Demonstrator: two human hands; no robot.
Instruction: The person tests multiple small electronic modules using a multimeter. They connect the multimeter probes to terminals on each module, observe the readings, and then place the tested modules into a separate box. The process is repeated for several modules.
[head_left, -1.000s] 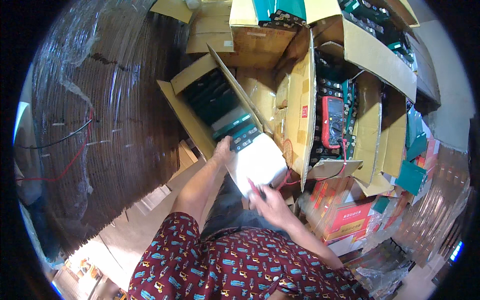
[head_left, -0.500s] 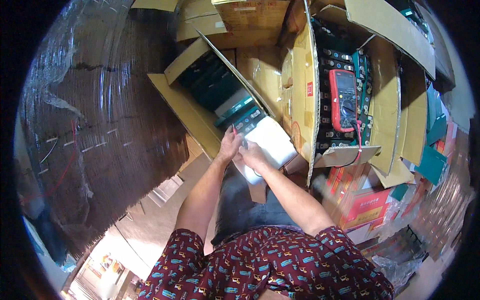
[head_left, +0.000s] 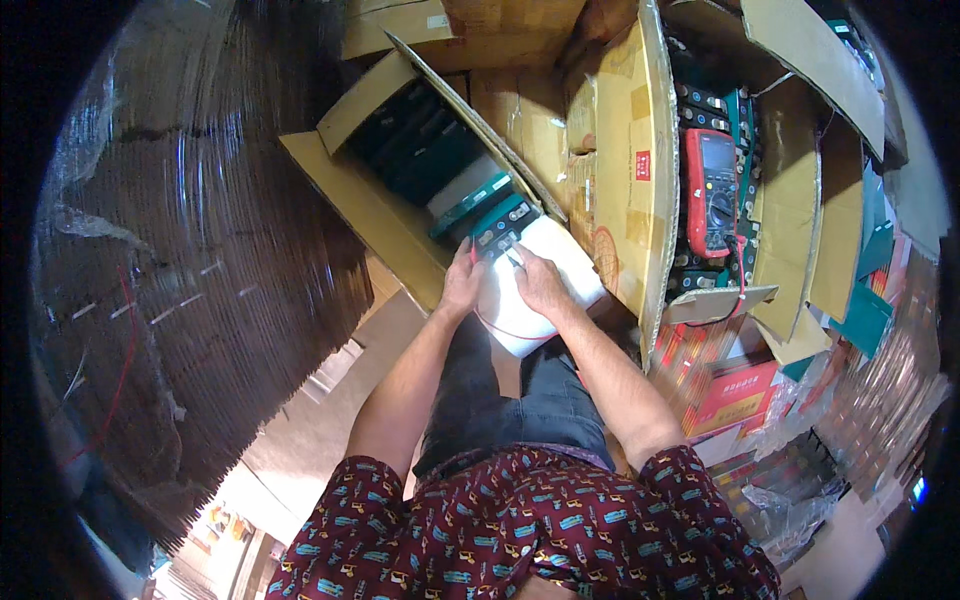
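My left hand [head_left: 461, 283] is closed on a thin red test probe [head_left: 474, 256] at the near end of an open carton [head_left: 372, 235]. Closed on a second, dark test probe [head_left: 514, 257], my right hand [head_left: 541, 284] is beside it, over a white sheet [head_left: 562, 257]. Both probes point at the terminals of a green-topped battery [head_left: 503, 222] in the carton; whether the tips touch metal is too small to tell. A red multimeter [head_left: 712, 195] lies on batteries in the carton at right, with a red lead [head_left: 741, 282] hanging from it.
More dark green batteries [head_left: 425, 150] fill the far part of the left carton. Wavy stacked brown sheets [head_left: 200, 250] rise on the left. A red printed box [head_left: 735, 398] and clear plastic wrap [head_left: 790, 515] are at lower right.
My hands have moved apart; they were close together before. My right hand has shifted right and forward. The whole view has shifted a little, putting the multimeter farther right.
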